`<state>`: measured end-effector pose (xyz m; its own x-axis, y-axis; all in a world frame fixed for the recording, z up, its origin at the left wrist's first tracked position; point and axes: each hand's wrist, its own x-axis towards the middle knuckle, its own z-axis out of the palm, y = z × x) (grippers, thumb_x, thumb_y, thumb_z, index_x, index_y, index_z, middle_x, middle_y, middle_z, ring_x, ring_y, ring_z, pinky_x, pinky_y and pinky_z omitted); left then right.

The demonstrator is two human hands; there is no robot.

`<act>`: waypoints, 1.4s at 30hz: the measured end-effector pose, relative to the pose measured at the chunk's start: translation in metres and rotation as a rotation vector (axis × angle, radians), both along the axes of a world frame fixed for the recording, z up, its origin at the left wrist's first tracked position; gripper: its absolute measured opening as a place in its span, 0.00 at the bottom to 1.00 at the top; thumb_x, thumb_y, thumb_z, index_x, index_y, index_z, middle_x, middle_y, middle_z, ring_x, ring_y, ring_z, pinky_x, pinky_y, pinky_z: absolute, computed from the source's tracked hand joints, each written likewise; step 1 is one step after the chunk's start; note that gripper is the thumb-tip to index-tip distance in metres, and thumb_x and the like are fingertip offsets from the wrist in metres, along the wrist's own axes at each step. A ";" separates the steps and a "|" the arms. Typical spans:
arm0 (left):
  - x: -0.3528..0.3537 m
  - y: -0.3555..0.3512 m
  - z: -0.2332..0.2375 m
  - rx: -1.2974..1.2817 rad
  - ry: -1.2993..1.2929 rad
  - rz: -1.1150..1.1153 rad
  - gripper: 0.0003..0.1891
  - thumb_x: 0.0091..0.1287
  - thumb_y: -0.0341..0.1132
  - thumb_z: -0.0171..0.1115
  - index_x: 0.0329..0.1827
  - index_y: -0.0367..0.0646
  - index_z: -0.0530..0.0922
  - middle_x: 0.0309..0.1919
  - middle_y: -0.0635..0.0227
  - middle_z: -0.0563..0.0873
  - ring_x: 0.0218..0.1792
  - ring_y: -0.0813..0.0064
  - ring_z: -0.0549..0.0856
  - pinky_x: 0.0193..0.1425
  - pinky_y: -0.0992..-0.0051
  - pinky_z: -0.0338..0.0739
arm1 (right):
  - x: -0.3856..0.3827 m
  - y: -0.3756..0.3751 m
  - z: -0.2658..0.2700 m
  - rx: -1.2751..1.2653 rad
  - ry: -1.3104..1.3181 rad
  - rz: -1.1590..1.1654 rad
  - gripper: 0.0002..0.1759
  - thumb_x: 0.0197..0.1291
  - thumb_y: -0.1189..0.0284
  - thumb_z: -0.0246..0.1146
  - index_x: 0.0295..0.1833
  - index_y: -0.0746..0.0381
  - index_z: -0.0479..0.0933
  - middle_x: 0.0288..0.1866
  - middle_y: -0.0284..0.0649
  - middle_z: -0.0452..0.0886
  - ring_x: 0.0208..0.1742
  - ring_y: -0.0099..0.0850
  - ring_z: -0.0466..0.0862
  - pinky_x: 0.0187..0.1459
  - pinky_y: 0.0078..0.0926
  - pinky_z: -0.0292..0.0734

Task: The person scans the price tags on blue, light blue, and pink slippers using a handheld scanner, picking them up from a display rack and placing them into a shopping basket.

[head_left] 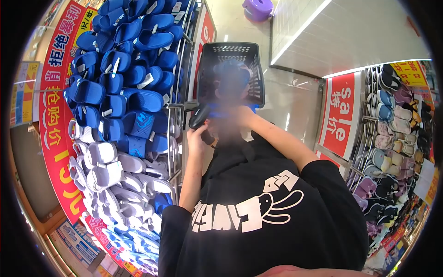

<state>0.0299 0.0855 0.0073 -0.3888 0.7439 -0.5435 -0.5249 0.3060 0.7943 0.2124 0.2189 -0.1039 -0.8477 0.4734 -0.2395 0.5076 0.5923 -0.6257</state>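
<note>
My left hand is closed around a black slipper, held beside the blue slippers on the rack. In front of my body is a dark plastic shopping basket with a perforated rim, and pinkish and blue items show hazily inside it. My right hand is at the near end of the basket, close to a bit of blue. A blurred smudge covers its fingers, so I cannot tell what they grip.
The rack on the left also carries white slippers and a red price banner. On the right are a red sale sign and a rack of assorted shoes. A purple stool stands ahead on the tiled floor.
</note>
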 end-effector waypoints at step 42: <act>0.189 -0.032 -0.056 -0.439 0.198 0.359 0.18 0.51 0.36 0.69 0.43 0.35 0.81 0.28 0.59 0.85 0.25 0.71 0.83 0.24 0.69 0.76 | 0.116 0.004 -0.029 -0.511 0.004 0.666 0.14 0.41 0.72 0.65 0.38 0.63 0.81 0.39 0.51 0.82 0.42 0.47 0.82 0.45 0.46 0.74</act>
